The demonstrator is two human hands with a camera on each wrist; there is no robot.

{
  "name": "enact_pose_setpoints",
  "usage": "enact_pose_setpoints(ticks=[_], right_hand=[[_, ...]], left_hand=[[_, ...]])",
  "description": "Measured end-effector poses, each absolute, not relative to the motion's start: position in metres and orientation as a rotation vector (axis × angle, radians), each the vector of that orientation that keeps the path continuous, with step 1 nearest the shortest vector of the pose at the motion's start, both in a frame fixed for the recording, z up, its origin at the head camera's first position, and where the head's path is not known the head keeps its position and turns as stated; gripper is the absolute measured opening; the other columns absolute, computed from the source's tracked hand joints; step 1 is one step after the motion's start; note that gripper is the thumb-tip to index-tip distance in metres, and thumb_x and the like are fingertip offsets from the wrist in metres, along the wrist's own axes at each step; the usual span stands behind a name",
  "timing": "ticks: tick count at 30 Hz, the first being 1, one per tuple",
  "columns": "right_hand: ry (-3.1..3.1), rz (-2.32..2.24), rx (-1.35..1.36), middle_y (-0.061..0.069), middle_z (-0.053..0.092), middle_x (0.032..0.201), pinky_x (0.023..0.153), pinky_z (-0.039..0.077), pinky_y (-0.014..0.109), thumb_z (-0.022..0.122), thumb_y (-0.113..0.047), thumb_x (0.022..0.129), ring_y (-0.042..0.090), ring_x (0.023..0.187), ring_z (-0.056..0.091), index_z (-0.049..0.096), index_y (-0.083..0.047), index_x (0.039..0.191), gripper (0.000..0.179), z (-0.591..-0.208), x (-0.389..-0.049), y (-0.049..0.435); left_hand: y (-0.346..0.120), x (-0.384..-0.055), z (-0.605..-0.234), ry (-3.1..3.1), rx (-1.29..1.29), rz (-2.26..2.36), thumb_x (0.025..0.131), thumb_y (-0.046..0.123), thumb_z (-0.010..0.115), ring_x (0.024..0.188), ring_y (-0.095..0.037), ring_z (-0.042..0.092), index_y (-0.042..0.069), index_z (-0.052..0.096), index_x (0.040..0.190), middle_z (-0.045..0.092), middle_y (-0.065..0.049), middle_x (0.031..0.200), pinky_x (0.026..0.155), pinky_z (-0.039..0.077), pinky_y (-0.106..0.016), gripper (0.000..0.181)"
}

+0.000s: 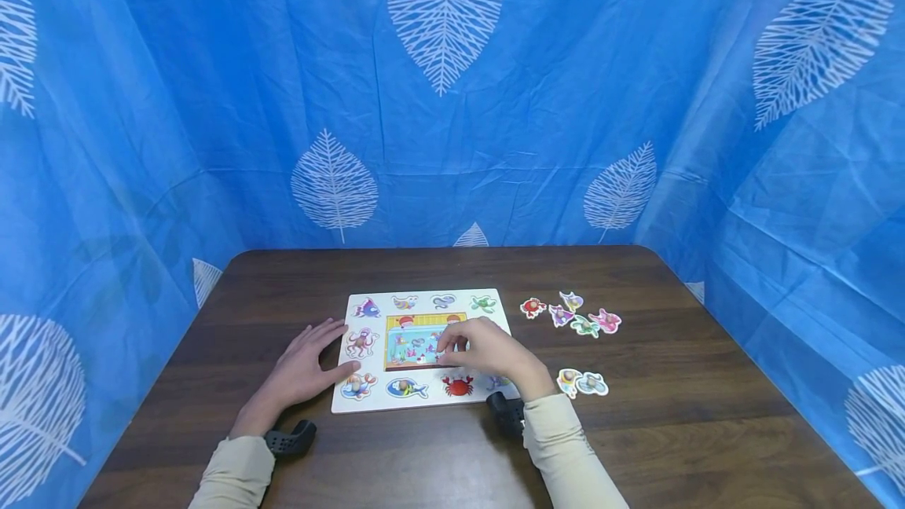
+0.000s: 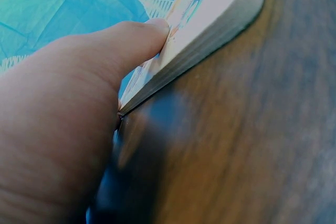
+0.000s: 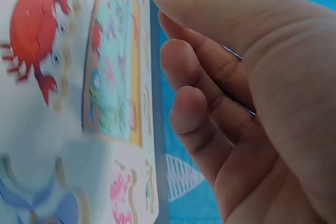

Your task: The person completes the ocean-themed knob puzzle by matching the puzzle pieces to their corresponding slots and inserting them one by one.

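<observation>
A white puzzle board (image 1: 378, 403) with sea animals around an aquarium picture (image 1: 417, 340) lies on the table. My left hand (image 1: 307, 360) rests at its left edge, fingers spread; in the left wrist view the thumb (image 2: 139, 43) touches the board's rim. Knobbed pieces sit in the board: an octopus (image 1: 360, 342), an orange-blue piece (image 1: 357, 386) and a blue fish (image 1: 406, 388). Over the aquarium picture hovers my right hand (image 1: 488, 348), fingers loosely bent. Nothing shows between its thumb and fingers in the right wrist view. A red crab picture (image 3: 32, 24) is near that hand.
Right of the board lie loose pieces: a red crab (image 1: 533, 307), a purple piece (image 1: 561, 316), a green piece (image 1: 585, 326), a pink piece (image 1: 606, 321), and closer, an orange-yellow piece (image 1: 568, 382) beside a pale grey-blue one (image 1: 592, 383). Blue curtains (image 1: 537, 100) surround the brown table (image 1: 396, 462).
</observation>
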State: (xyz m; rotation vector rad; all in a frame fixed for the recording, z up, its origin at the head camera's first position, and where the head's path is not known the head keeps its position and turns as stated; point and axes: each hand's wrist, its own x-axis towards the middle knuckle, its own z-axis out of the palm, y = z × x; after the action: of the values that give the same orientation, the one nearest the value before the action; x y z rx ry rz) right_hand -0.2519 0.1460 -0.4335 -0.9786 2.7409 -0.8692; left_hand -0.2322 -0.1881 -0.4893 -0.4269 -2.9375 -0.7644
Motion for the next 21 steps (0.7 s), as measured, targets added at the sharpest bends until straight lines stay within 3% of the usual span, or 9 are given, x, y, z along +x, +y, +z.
enact_pose_setpoints(ticks=[12, 21], right_hand=[[2.921, -1.022, -0.916, -0.002, 0.077, 0.099, 0.073, 0.055, 0.026, 0.075, -0.015, 0.094, 0.009, 0.082, 0.065, 0.078, -0.008, 0.106, 0.014, -0.439, -0.267, 0.182], [3.065, -1.089, -0.5, 0.002, 0.076, 0.106, 0.081, 0.055, 0.035, 0.077, -0.018, 0.094, 0.016, 0.086, 0.062, 0.077, -0.012, 0.117, 0.024, -0.446, -0.274, 0.213]], left_hand=[[-0.189, -0.234, -0.492, -2.913, -0.456, -0.76, 0.089, 0.053, 0.074, 0.149, -0.044, 0.038, 0.005, 0.053, 0.148, 0.048, -0.021, 0.156, 0.121, 0.026, -0.065, 0.079], [-0.189, -0.234, -0.493, -2.924, -0.433, -0.758, 0.089, 0.056, 0.074, 0.149, -0.043, 0.037, 0.006, 0.053, 0.149, 0.048, -0.021, 0.156, 0.121, 0.026, -0.066, 0.081]])
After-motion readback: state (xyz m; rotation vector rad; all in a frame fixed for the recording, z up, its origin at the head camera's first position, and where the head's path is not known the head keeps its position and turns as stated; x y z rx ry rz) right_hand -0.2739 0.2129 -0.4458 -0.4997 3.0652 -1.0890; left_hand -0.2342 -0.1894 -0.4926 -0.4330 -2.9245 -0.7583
